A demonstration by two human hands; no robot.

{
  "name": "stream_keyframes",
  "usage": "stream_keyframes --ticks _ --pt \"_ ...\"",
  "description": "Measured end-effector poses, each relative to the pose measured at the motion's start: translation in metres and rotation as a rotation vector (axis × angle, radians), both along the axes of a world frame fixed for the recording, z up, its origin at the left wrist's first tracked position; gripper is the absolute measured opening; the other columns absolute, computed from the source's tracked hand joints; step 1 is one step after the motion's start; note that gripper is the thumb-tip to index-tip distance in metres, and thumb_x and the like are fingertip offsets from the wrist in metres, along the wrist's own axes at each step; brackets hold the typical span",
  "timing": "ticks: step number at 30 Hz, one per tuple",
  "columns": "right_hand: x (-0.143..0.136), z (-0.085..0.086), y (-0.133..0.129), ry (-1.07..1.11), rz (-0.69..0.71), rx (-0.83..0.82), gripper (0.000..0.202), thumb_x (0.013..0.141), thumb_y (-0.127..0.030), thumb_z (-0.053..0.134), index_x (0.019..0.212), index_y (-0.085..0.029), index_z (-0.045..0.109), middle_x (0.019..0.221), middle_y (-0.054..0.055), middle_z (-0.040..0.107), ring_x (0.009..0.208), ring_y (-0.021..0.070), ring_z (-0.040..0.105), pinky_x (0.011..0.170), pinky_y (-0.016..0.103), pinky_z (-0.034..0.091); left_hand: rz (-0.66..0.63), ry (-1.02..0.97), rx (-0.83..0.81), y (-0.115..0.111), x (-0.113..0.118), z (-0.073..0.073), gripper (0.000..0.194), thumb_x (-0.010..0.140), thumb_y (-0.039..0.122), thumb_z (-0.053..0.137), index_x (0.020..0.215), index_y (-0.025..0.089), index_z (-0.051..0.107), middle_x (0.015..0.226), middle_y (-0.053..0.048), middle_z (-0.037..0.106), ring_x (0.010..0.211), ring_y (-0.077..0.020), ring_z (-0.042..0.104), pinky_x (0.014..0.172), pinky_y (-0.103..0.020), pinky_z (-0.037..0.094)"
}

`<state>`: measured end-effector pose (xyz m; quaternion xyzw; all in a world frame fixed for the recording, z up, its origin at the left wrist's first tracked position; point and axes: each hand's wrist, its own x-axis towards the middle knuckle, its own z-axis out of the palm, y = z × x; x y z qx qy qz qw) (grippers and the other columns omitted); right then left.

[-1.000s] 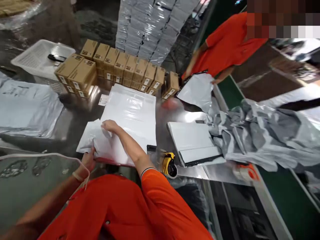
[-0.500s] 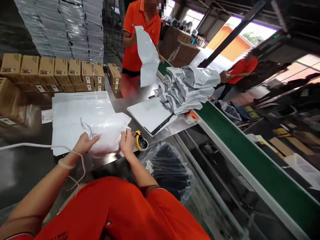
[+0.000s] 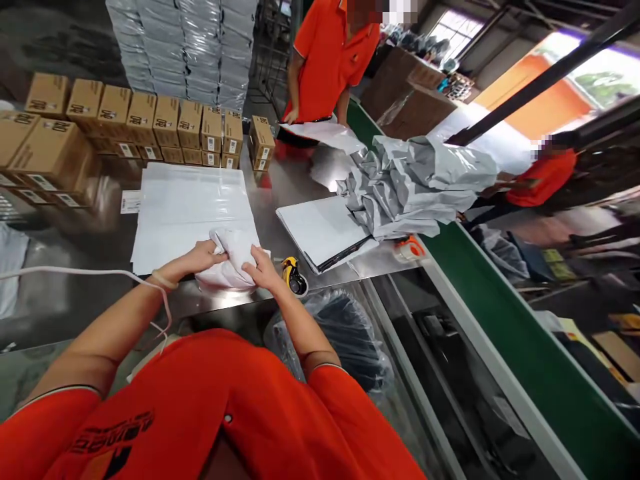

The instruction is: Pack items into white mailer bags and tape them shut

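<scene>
A white plastic bag [image 3: 233,257], folded into a smaller bundle, lies at the near edge of the metal table. My left hand [image 3: 204,257] is closed on its left side, and my right hand [image 3: 262,268] grips its right side. Beyond and partly under the bag is a stack of flat white bags [image 3: 195,193]. A yellow tape dispenser [image 3: 294,277] stands just right of my right hand. Farther right lies a second stack of flat bags [image 3: 325,230], beside a heap of crumpled grey-white bags [image 3: 410,183].
Small brown boxes [image 3: 140,117] line the table's far left. A person in orange [image 3: 333,60] stands across, holding a white bag. A green conveyor [image 3: 490,300] runs along the right, with an orange tape roll [image 3: 411,249] near it. A plastic-lined bin [image 3: 345,333] sits below the table edge.
The bag between my hands has been folded over and is now more compact. The person across has lowered their white bag to the table. The view has shifted left.
</scene>
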<state>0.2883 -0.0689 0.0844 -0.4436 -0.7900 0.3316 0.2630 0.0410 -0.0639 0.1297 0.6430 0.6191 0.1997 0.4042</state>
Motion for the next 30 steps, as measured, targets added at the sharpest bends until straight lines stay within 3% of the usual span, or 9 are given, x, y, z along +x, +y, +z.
stream_keyframes --ticks 4,9,11,13,16,19,22,24,30 --pt "-0.002 0.007 0.001 0.122 -0.063 -0.181 0.038 0.109 -0.053 0.074 0.086 -0.023 0.074 0.082 0.001 0.069 0.088 0.0237 0.066 0.092 0.035 0.059 -0.042 -0.139 -0.039 -0.001 -0.023 -0.005 0.061 0.082 0.075 0.091 0.103 0.018 0.085 0.113 -0.014 0.086 0.124 -0.0434 0.08 0.112 -0.05 0.067" --pt "-0.007 0.012 0.001 0.351 -0.208 -0.312 0.057 0.106 -0.068 0.073 0.072 -0.025 0.058 0.071 -0.002 0.05 0.075 0.0183 0.052 0.074 0.03 0.048 0.425 0.01 0.434 -0.03 -0.058 -0.019 0.11 0.069 0.081 0.107 0.151 0.015 0.076 0.157 -0.024 0.066 0.155 -0.0486 0.063 0.135 -0.062 0.055" --pt "-0.01 0.014 0.002 0.361 -0.214 -0.343 0.064 0.105 -0.074 0.073 0.068 -0.027 0.052 0.067 -0.003 0.044 0.071 0.0175 0.046 0.068 0.03 0.043 0.324 0.008 0.55 -0.042 -0.043 -0.03 0.14 0.071 0.087 0.105 0.178 0.011 0.054 0.176 -0.031 0.053 0.165 -0.052 0.054 0.139 -0.065 0.049" --pt "-0.012 0.015 0.004 0.345 -0.156 -0.374 0.07 0.104 -0.08 0.071 0.065 -0.027 0.048 0.064 -0.003 0.04 0.069 0.0169 0.042 0.064 0.029 0.041 0.031 0.01 0.505 -0.047 -0.014 -0.04 0.143 0.081 0.09 0.099 0.185 0.009 0.046 0.18 -0.035 0.054 0.164 -0.054 0.056 0.138 -0.064 0.049" --pt "-0.01 0.019 0.005 0.242 -0.04 -0.337 0.075 0.108 -0.085 0.062 0.063 -0.027 0.047 0.063 -0.002 0.042 0.069 0.018 0.045 0.066 0.03 0.045 -0.224 0.108 0.4 -0.041 0.026 -0.047 0.095 0.106 0.078 0.082 0.17 0.01 0.067 0.159 -0.031 0.075 0.148 -0.0491 0.072 0.13 -0.059 0.054" --pt "0.004 0.023 0.002 0.016 -0.06 -0.114 0.071 0.113 -0.078 0.059 0.067 -0.025 0.057 0.073 0.005 0.059 0.084 0.0252 0.061 0.085 0.038 0.057 -0.277 0.146 0.337 -0.032 0.038 -0.042 0.05 0.121 0.058 0.064 0.135 0.016 0.086 0.126 -0.02 0.088 0.121 -0.0378 0.082 0.115 -0.049 0.058" --pt "0.027 0.024 -0.007 -0.183 -0.353 0.232 0.057 0.112 -0.075 0.068 0.094 -0.023 0.082 0.116 0.02 0.077 0.129 0.0416 0.068 0.113 0.057 0.059 -0.244 0.165 0.245 -0.031 0.034 -0.032 0.057 0.125 0.054 0.052 0.098 0.019 0.088 0.094 -0.014 0.086 0.099 -0.031 0.082 0.102 -0.043 0.057" --pt "0.042 0.02 -0.016 -0.221 -0.486 0.411 0.059 0.112 -0.075 0.07 0.125 -0.021 0.089 0.147 0.028 0.071 0.15 0.0495 0.059 0.12 0.066 0.055 -0.202 0.181 0.183 -0.032 0.035 -0.026 0.064 0.124 0.059 0.051 0.085 0.02 0.085 0.082 -0.013 0.081 0.093 -0.0317 0.08 0.097 -0.044 0.056" --pt "0.036 -0.008 -0.032 -0.256 0.114 0.435 0.056 0.119 -0.057 0.066 0.162 -0.023 0.077 0.149 0.025 0.077 0.133 0.0422 0.074 0.109 0.056 0.064 -0.15 0.211 0.118 -0.024 0.053 -0.02 0.058 0.119 0.057 0.064 0.077 0.021 0.083 0.083 -0.017 0.081 0.096 -0.0355 0.082 0.096 -0.045 0.056"
